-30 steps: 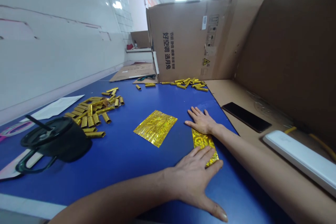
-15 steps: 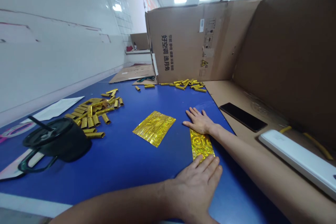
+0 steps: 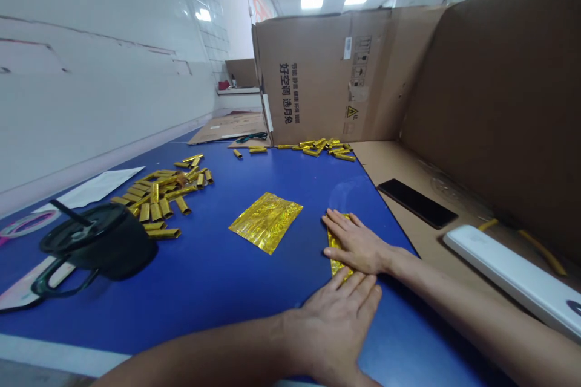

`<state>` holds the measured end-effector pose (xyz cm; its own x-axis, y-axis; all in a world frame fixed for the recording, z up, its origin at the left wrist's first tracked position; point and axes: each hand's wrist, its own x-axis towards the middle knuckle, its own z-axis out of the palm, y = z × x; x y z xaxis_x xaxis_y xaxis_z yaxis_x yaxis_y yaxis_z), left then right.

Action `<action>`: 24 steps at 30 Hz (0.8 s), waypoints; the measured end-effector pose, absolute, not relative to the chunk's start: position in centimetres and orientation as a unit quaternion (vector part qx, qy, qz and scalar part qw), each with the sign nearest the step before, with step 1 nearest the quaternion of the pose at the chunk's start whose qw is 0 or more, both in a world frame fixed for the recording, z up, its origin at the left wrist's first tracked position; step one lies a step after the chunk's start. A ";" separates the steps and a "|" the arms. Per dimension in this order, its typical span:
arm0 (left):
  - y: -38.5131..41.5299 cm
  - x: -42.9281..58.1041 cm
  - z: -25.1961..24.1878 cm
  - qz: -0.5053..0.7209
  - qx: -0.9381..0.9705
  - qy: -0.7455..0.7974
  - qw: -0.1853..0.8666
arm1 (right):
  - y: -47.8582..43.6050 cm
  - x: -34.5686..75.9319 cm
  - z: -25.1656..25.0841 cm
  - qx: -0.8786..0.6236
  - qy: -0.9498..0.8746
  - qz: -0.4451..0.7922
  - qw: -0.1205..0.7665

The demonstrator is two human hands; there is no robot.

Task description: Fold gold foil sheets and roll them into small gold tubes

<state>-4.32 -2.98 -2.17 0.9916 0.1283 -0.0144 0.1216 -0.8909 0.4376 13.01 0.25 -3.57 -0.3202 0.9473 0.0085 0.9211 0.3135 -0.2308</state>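
A shiny gold foil sheet lies on the blue table, mostly covered by both of my hands. My left hand rests flat over its near end, fingers stretched out. Just beyond, my right hand presses flat on the sheet with its fingers extended; its heel almost meets my left fingertips. To the left, a second gold foil sheet, creased and squarish, lies untouched by either hand.
Several folded gold foil tubes are heaped at left, with more tubes by the cardboard box. A dark lidded mug stands at left. At right lie a phone and a white elongated device.
My right hand has slid toward me along the foil sheet, closer to my left hand, uncovering the sheet's far edge. My left hand stays put.
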 end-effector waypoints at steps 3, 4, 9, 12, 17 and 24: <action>-3.1 -4.3 -1.7 0.004 0.971 0.065 0.228 | 1.6 13.2 -3.9 -0.592 -0.799 0.078 0.067; -3.2 -4.2 -1.4 0.001 0.971 0.068 0.230 | 2.3 13.4 -4.0 -0.597 -0.796 0.074 0.066; -3.5 -3.9 -0.5 -0.030 0.967 0.091 0.237 | 5.7 14.3 -4.2 -0.643 -0.761 0.059 0.062; -3.4 -3.9 -0.5 -0.026 0.966 0.091 0.240 | 7.0 14.8 -4.5 -0.668 -0.738 0.052 0.078; -3.2 -4.3 -1.2 0.003 0.969 0.066 0.239 | 8.3 15.3 -5.0 -0.720 -0.679 0.009 0.139; -3.2 -4.5 -1.8 -0.002 0.972 0.062 0.228 | 6.8 15.8 -2.7 -0.732 -0.638 -0.041 0.234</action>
<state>-4.54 -3.17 -1.79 0.9922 0.1206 -0.0323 0.1223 -0.8879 0.4434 15.83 6.85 -2.67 0.1821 0.9154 0.3590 0.9537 -0.0756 -0.2910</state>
